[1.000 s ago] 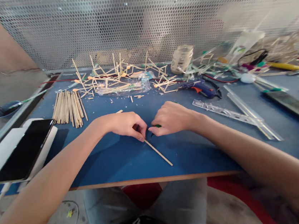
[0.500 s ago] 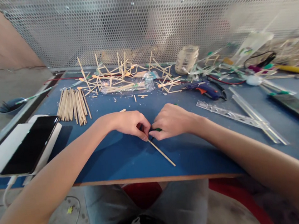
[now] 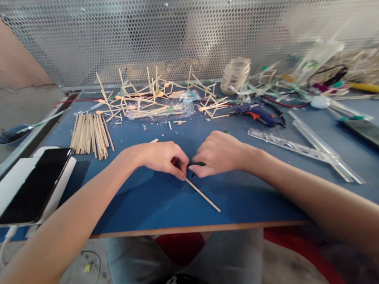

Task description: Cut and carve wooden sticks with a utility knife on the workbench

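Stick (image 3: 204, 196): lies slantwise on the counter (image 3: 142, 211), one end reaching from under the left fingers toward the front edge.
Left hand (image 3: 168, 159): fingers pinching the stick down against the counter.
Right hand (image 3: 216, 155): fingers curled around a green tool (image 3: 200, 164), mostly hidden, its dark tip just beside the stick.
Pile of sticks (image 3: 91, 135): beyond the left forearm, near the phone (image 3: 35, 186).
Glue gun (image 3: 262, 114): beyond the right hand, near a clear ruler (image 3: 288, 143).
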{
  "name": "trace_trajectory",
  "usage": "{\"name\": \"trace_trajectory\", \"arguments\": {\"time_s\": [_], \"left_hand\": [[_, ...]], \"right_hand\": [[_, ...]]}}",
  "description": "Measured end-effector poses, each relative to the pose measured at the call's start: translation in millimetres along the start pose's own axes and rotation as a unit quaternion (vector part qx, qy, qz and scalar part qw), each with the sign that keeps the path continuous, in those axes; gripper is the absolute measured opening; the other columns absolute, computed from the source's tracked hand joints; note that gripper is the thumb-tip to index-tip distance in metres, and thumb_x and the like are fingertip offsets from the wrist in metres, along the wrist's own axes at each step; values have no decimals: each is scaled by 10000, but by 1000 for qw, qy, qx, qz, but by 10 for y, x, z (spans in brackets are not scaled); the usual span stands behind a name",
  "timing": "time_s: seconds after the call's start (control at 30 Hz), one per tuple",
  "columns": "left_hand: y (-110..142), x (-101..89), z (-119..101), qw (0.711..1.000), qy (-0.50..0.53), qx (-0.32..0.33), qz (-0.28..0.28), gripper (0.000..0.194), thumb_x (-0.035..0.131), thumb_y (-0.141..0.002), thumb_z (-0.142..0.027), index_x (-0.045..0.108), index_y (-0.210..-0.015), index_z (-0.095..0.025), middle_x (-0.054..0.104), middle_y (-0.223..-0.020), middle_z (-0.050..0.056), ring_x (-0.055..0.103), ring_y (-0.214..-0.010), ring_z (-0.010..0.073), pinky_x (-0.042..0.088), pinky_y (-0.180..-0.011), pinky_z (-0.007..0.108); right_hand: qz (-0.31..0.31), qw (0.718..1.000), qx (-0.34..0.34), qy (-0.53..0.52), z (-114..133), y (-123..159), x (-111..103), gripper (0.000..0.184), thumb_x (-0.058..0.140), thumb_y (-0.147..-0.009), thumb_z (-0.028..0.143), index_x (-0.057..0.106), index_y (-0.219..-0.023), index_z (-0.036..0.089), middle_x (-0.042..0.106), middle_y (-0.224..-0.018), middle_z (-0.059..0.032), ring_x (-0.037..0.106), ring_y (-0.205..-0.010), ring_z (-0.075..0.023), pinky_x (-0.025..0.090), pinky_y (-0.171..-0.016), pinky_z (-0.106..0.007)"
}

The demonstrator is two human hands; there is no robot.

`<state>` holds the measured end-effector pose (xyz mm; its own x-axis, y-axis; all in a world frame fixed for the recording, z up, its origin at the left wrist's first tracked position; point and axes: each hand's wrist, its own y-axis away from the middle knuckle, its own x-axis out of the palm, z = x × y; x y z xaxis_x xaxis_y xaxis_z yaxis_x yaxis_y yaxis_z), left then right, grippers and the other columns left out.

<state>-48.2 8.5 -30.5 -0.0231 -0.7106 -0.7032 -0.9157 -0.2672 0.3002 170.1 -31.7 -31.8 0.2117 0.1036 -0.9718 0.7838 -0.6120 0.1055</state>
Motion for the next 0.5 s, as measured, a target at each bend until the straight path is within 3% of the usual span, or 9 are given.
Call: {"name": "trace_trajectory", "arguments": {"time_s": [0.5], "left_hand": [[1,12,3,1000,2,-4,-8,120,724,-846,-328,777,-872,-223,741,-783,-25,611,-677,88,400,-632,195]], "right_hand": [[-32,999,-11,6,-52,-31,77,632,319,-1001,535,749,-702,182,726,-664,-94,552,-545,-139,111,-565,-313]]}}
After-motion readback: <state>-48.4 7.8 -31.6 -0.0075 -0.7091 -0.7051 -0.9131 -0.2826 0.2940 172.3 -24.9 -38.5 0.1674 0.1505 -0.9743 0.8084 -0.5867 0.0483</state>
